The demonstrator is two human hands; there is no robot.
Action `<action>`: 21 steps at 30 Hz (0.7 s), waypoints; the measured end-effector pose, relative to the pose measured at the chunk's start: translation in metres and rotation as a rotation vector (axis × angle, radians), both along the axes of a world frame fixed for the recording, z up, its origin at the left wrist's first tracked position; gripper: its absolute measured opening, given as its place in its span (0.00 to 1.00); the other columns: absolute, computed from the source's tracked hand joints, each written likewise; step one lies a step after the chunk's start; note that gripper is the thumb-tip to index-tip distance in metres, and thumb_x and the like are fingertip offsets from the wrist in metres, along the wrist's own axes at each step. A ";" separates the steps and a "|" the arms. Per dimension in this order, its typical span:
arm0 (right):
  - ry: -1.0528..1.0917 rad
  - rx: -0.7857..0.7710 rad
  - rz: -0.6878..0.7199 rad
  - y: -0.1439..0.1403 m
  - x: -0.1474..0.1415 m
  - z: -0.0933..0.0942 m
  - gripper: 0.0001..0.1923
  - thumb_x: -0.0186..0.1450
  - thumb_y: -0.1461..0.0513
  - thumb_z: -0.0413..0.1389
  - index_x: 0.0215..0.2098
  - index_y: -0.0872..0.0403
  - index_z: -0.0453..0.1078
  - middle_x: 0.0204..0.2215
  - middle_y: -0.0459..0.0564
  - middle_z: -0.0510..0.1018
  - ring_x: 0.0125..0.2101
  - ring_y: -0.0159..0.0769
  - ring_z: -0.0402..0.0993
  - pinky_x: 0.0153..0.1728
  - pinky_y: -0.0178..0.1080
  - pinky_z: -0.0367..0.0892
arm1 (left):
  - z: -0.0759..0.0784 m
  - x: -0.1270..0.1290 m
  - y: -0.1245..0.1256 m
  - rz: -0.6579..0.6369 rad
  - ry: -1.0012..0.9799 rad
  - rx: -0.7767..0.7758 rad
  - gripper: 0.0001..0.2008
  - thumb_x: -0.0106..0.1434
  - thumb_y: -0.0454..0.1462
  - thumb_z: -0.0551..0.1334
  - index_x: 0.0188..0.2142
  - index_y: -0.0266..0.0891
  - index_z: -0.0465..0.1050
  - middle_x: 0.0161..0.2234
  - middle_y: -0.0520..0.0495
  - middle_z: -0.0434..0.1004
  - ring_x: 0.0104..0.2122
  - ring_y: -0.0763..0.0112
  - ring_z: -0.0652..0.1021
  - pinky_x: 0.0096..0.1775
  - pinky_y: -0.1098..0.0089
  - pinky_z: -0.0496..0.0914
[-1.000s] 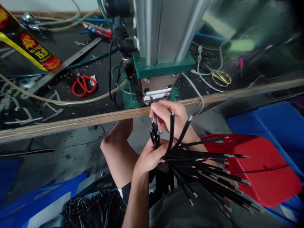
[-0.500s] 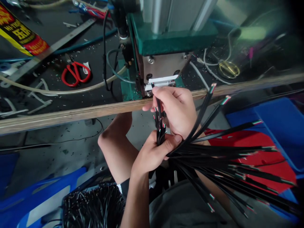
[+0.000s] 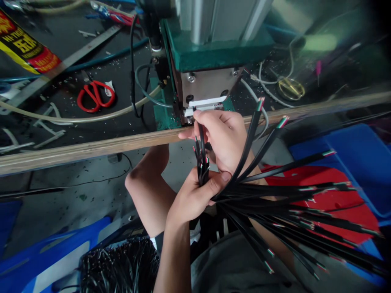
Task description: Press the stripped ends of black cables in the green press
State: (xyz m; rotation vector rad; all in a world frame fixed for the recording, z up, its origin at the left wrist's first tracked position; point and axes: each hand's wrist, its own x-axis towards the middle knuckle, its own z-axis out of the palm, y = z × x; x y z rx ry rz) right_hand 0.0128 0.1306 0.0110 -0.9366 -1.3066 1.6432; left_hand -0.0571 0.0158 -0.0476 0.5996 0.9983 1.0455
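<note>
Left hand [image 3: 192,197] fingers clamped around a bundle of black cables [image 3: 275,203], gripping it near one end, below the near edge of the tabletop [image 3: 91,148]. Bundle's long axis runs mostly sideways: from the left fist it fans out to the right over a red stool [image 3: 345,211], tips with stripped red, green and white wire ends pointing right and down-right. A few cables splay upward to the right, ends pointing toward the tabletop edge. Short cable ends stick up out of the top of the left fist.

Right hand [image 3: 224,136] fingers pinched together on a single cable [image 3: 200,140], just above the left fist. That cable stands nearly upright, its top end pointing up into the slot at the front of the press machine [image 3: 207,87], touching or just at the opening; cannot tell how far it is in.

Machine sits at the near edge of the tabletop, green base, metal block. Red scissors [image 3: 95,95] lie on the tabletop left of the machine, well apart. Gold scissors [image 3: 291,88] lie toward the right side. Hoses and offcuts are scattered across the left half. Blue bin [image 3: 351,158] sits beyond the stool at right. A pile of black cables [image 3: 119,264] lies low at the left near the person's knee.
</note>
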 end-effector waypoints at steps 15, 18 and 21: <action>-0.062 0.104 0.119 -0.007 0.016 0.002 0.22 0.78 0.48 0.58 0.30 0.50 0.72 0.26 0.45 0.79 0.19 0.31 0.63 0.22 0.36 0.64 | -0.037 0.007 -0.004 0.133 0.066 0.010 0.28 0.58 0.61 0.77 0.28 0.38 0.79 0.20 0.53 0.70 0.19 0.74 0.68 0.23 0.71 0.62; -0.043 0.139 0.163 -0.011 0.025 0.004 0.25 0.76 0.44 0.60 0.30 0.52 0.72 0.29 0.48 0.83 0.22 0.30 0.67 0.26 0.35 0.68 | -0.035 0.009 -0.005 0.130 0.082 0.015 0.31 0.57 0.64 0.76 0.25 0.39 0.76 0.19 0.54 0.67 0.19 0.73 0.67 0.24 0.70 0.61; 0.052 0.098 0.221 -0.016 0.037 0.006 0.25 0.76 0.45 0.60 0.29 0.52 0.73 0.31 0.49 0.82 0.28 0.33 0.76 0.30 0.36 0.72 | -0.030 0.008 -0.006 0.125 0.117 0.001 0.34 0.54 0.68 0.75 0.26 0.40 0.75 0.20 0.53 0.69 0.20 0.72 0.67 0.23 0.68 0.61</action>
